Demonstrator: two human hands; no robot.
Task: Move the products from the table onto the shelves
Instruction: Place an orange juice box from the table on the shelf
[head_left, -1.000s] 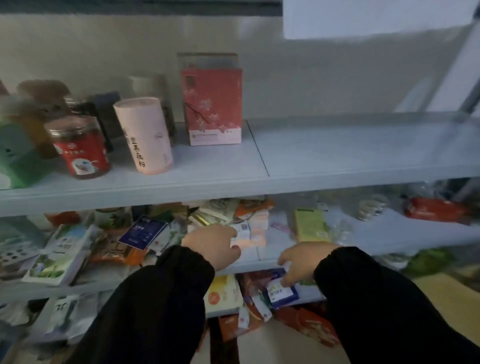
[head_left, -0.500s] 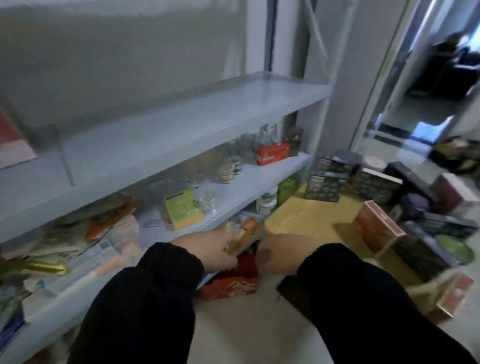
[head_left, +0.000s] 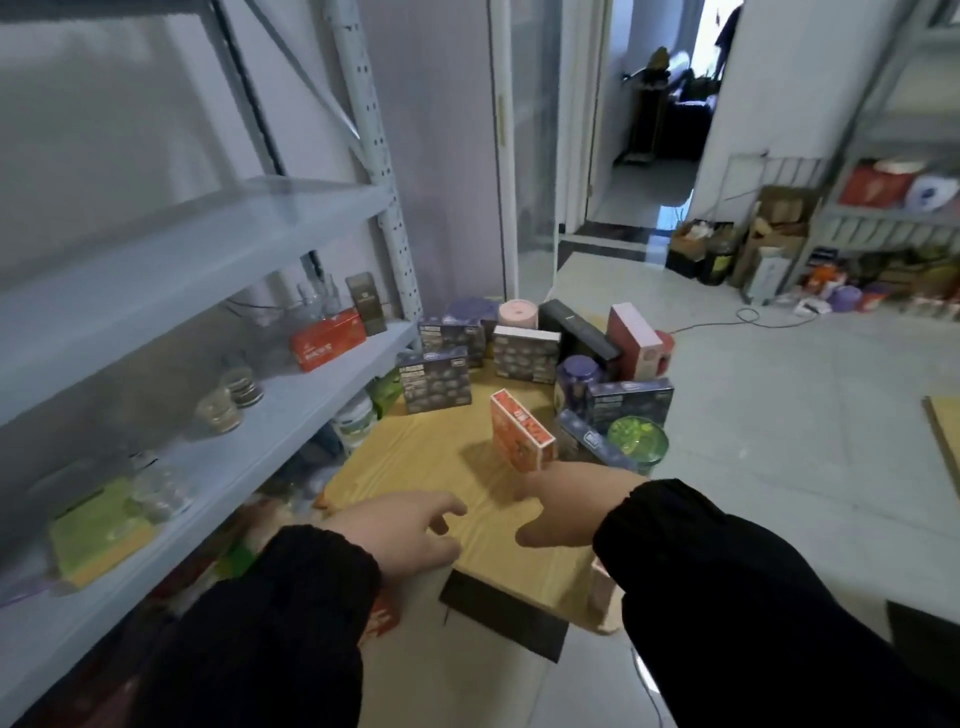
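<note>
The orange-red box (head_left: 522, 439) is a flat carton with a busy red and orange print and a pale narrow top. It stands on edge on the wooden bench (head_left: 431, 467). Its long top edge runs from the near right to the far left, and its broad printed face is turned toward the shelves (head_left: 291, 400) to its left.

Behind the box stand dark patterned boxes (head_left: 435, 382) and a pink box (head_left: 636, 340). Just to its right sit a purple jar (head_left: 579, 382) and a green round tub (head_left: 638, 439).

Both hands are out over the near part of the bench in black sleeves, apart from each other and holding nothing. The right hand (head_left: 571, 506) is just in front of the box, palm down, fingers stretched toward its near lower corner and thumb spread out. Whether the fingertips touch the carton cannot be told. The left hand (head_left: 400, 535) is nearer and to the left of the box, its fingers loosely curled.
</note>
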